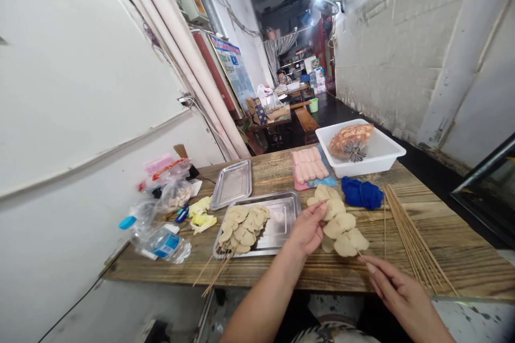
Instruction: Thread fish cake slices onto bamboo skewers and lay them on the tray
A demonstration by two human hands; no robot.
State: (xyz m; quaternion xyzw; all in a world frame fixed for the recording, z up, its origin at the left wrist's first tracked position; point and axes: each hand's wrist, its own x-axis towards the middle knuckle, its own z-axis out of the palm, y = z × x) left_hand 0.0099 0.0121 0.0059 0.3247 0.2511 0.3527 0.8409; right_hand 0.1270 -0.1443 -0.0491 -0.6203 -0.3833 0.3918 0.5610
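Right hand point(396, 289), wooden skewer point(361, 256), rounded slices point(340, 224)

Wooden table point(436, 214) — two metal trays point(284, 215), white tub point(370, 165), pink sausage pack point(309, 166), blue cloth point(362, 193), loose skewers point(411, 236), bottle point(167, 245)

Lol, a clear bottle point(167, 245) with a blue label sits near some crumpled yellow stuff point(203, 222), and there's a bunched-up blue cloth point(362, 193) too. Way back there's a green bucket point(313, 105) and a wall fan point(326, 6).
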